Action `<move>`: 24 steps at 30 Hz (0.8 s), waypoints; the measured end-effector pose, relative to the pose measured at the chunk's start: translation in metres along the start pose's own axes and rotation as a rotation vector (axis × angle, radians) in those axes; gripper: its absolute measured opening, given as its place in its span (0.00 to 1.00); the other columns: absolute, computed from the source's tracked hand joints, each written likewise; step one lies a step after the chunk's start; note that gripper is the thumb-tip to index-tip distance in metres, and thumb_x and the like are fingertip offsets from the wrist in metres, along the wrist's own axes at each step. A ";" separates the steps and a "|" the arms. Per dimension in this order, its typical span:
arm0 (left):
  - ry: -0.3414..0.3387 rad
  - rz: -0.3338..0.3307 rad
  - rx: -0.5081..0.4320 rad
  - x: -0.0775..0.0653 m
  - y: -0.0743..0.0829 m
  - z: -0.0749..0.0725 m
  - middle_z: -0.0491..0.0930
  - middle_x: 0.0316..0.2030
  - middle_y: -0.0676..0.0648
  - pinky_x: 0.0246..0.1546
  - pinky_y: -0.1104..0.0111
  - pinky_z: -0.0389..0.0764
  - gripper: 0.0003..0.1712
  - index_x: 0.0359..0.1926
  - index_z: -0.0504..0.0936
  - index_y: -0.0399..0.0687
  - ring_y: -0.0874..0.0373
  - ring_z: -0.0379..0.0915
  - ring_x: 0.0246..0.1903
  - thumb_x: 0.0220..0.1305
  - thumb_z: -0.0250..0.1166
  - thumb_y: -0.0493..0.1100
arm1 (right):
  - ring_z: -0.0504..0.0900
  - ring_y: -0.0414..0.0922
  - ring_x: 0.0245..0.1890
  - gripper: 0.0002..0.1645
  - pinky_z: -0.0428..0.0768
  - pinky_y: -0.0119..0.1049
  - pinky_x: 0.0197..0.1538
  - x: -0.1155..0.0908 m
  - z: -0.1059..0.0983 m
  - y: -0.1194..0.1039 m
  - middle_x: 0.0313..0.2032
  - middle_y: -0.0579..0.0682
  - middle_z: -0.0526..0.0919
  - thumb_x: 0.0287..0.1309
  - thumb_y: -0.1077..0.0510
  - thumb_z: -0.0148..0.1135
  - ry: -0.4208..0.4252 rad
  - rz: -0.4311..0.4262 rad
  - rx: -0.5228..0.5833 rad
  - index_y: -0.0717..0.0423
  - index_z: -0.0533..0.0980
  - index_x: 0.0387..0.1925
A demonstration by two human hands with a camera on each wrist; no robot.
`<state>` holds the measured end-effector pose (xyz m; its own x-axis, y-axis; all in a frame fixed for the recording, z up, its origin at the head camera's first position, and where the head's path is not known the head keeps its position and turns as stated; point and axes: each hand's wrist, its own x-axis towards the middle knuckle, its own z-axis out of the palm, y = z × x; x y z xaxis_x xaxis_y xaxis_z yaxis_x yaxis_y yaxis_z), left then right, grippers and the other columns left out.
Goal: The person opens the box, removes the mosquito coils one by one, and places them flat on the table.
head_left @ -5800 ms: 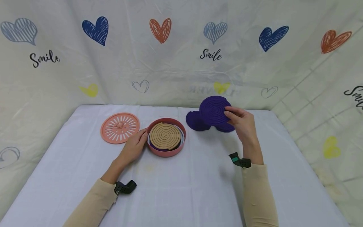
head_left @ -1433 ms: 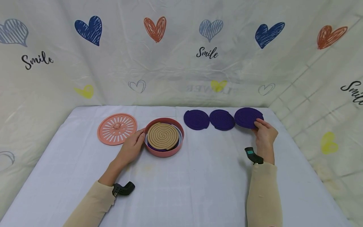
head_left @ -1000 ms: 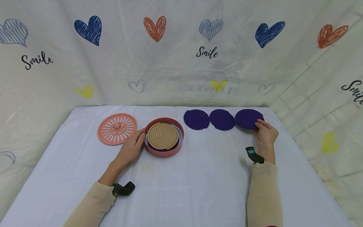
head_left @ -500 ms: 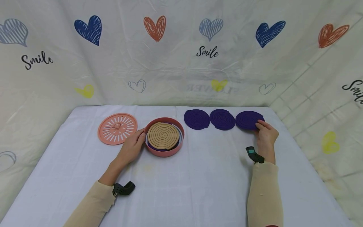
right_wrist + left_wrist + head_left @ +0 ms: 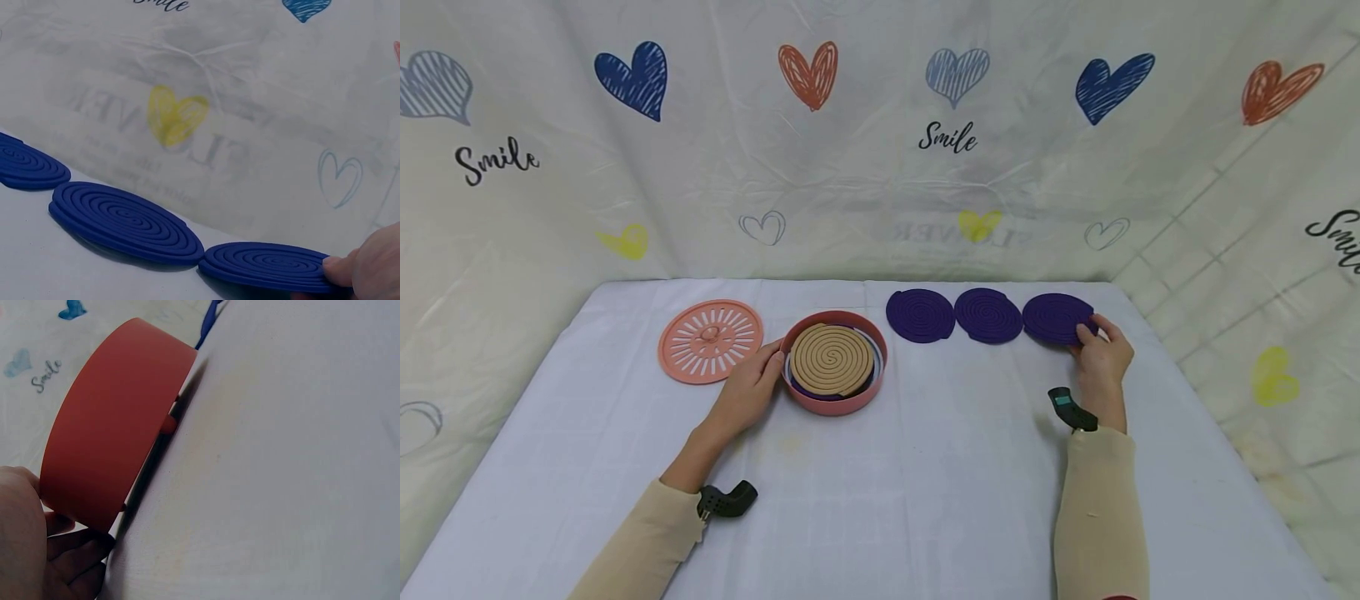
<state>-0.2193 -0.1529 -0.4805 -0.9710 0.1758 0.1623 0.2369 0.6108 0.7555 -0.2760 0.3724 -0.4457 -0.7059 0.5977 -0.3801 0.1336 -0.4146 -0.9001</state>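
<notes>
My left hand (image 5: pixel 754 383) grips the left side of a round coral-red holder (image 5: pixel 837 408), its fingers low on the outer wall in the left wrist view. Inside the holder, a tan spiral coaster (image 5: pixel 831 358) lies on top, with a dark purple edge and a pale one showing beneath it. Out to the right, my right hand (image 5: pixel 1103 358) pinches the right edge of a purple spiral coaster (image 5: pixel 1054 317), thumb on top in the right wrist view. That coaster lies at the end of a row with a middle purple coaster (image 5: pixel 988 316) and a left purple coaster (image 5: pixel 920 316).
A flat salmon slotted disc (image 5: pixel 677 354) with a small central knob lies left of the holder, close to my left hand. A white cloth (image 5: pixel 880 500) covers the table. Behind its far edge hangs a pale backdrop (image 5: pixel 880 183) printed with hearts.
Earlier the right hand held a purple coaster up over the other two. It has carried it rightward and lowered it to the row's right end. The left hand stays on the holder.
</notes>
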 end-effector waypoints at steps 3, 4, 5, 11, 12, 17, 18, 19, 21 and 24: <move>-0.002 -0.005 0.001 0.000 0.000 0.000 0.73 0.68 0.43 0.71 0.49 0.68 0.31 0.73 0.66 0.46 0.49 0.66 0.71 0.80 0.43 0.56 | 0.81 0.33 0.39 0.39 0.82 0.23 0.30 -0.001 0.001 -0.001 0.64 0.48 0.72 0.66 0.68 0.58 -0.016 0.000 -0.014 0.45 0.61 0.75; -0.003 -0.007 0.001 0.000 0.000 0.000 0.73 0.68 0.43 0.71 0.49 0.68 0.31 0.73 0.66 0.46 0.48 0.66 0.71 0.80 0.43 0.56 | 0.81 0.33 0.41 0.41 0.82 0.23 0.31 -0.002 0.001 -0.001 0.67 0.51 0.71 0.67 0.68 0.57 -0.021 -0.001 -0.022 0.45 0.58 0.77; -0.004 -0.008 0.001 0.000 0.000 0.000 0.73 0.68 0.43 0.71 0.49 0.68 0.31 0.73 0.66 0.46 0.48 0.66 0.71 0.80 0.43 0.56 | 0.81 0.34 0.44 0.42 0.82 0.23 0.31 -0.002 0.001 -0.002 0.69 0.52 0.69 0.67 0.69 0.56 -0.025 0.001 -0.030 0.45 0.56 0.78; -0.007 -0.007 0.006 0.000 0.000 0.000 0.73 0.68 0.43 0.71 0.49 0.68 0.31 0.74 0.66 0.46 0.48 0.66 0.71 0.80 0.43 0.57 | 0.69 0.39 0.69 0.45 0.82 0.20 0.36 0.000 0.003 -0.004 0.78 0.51 0.52 0.69 0.69 0.48 -0.063 0.031 -0.125 0.47 0.44 0.80; -0.007 -0.006 0.007 0.000 0.000 0.000 0.73 0.68 0.43 0.71 0.49 0.68 0.31 0.74 0.66 0.45 0.48 0.66 0.71 0.80 0.43 0.57 | 0.65 0.39 0.71 0.44 0.82 0.20 0.37 0.001 0.003 -0.004 0.79 0.50 0.49 0.70 0.69 0.46 -0.074 0.037 -0.131 0.48 0.43 0.80; -0.006 -0.004 0.010 0.000 -0.001 0.001 0.72 0.69 0.43 0.71 0.49 0.67 0.31 0.74 0.66 0.46 0.48 0.65 0.71 0.80 0.42 0.57 | 0.60 0.40 0.74 0.43 0.82 0.20 0.41 0.001 0.003 -0.005 0.80 0.49 0.45 0.70 0.69 0.42 -0.091 0.045 -0.148 0.50 0.41 0.80; -0.006 -0.005 0.010 0.000 -0.001 0.001 0.72 0.69 0.43 0.71 0.49 0.68 0.31 0.74 0.66 0.46 0.48 0.65 0.71 0.80 0.42 0.57 | 0.60 0.40 0.74 0.43 0.83 0.20 0.42 0.001 0.003 -0.004 0.79 0.49 0.45 0.70 0.69 0.43 -0.091 0.044 -0.144 0.50 0.41 0.80; -0.006 -0.005 0.010 0.000 -0.001 0.001 0.73 0.69 0.43 0.71 0.49 0.68 0.31 0.74 0.66 0.46 0.48 0.65 0.71 0.80 0.42 0.57 | 0.61 0.40 0.74 0.43 0.83 0.20 0.42 0.001 0.003 -0.004 0.79 0.49 0.47 0.69 0.70 0.44 -0.088 0.038 -0.145 0.50 0.42 0.80; -0.007 -0.005 0.010 0.000 -0.001 0.001 0.72 0.69 0.43 0.71 0.49 0.68 0.32 0.74 0.66 0.46 0.48 0.65 0.71 0.80 0.42 0.57 | 0.63 0.40 0.73 0.43 0.83 0.21 0.42 0.001 0.003 -0.003 0.79 0.50 0.50 0.69 0.71 0.45 -0.089 0.028 -0.132 0.52 0.44 0.80; -0.008 -0.003 0.006 0.000 -0.001 0.001 0.73 0.69 0.43 0.71 0.49 0.68 0.32 0.74 0.66 0.46 0.48 0.66 0.71 0.80 0.42 0.58 | 0.68 0.40 0.70 0.43 0.84 0.21 0.43 0.000 0.002 -0.002 0.75 0.52 0.59 0.68 0.72 0.49 -0.069 0.019 -0.135 0.52 0.48 0.79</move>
<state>-0.2194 -0.1531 -0.4818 -0.9713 0.1804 0.1548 0.2343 0.6160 0.7521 -0.2779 0.3723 -0.4433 -0.7478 0.5401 -0.3861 0.2368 -0.3264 -0.9151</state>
